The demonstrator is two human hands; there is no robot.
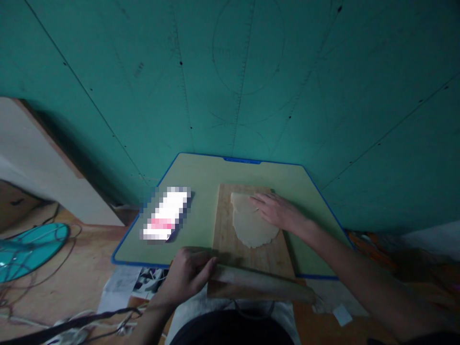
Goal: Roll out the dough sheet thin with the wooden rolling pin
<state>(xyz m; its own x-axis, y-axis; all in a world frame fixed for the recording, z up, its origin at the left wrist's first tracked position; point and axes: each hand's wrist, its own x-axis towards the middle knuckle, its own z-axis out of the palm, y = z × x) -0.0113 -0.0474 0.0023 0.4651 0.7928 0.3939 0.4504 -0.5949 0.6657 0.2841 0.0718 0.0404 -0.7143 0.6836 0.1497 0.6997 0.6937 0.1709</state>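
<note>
A flat sheet of dough (251, 223) with a ragged edge lies on a wooden cutting board (223, 239). My right hand (275, 209) rests on the upper right part of the dough, palm down and fingers stretched out. Along the near end of the board lies a rolling pin (262, 282), slightly slanted. Its left end is in my left hand (192, 270), whose fingers are closed around it. The pin is apart from the dough, nearer to my body.
The board stands on a small table (201, 172) with a blue rim, against a green wall (230, 96). To the left on the table lies a blurred, bright phone-like object (167, 213). Cables and a turquoise round item (36, 251) are on the floor at left.
</note>
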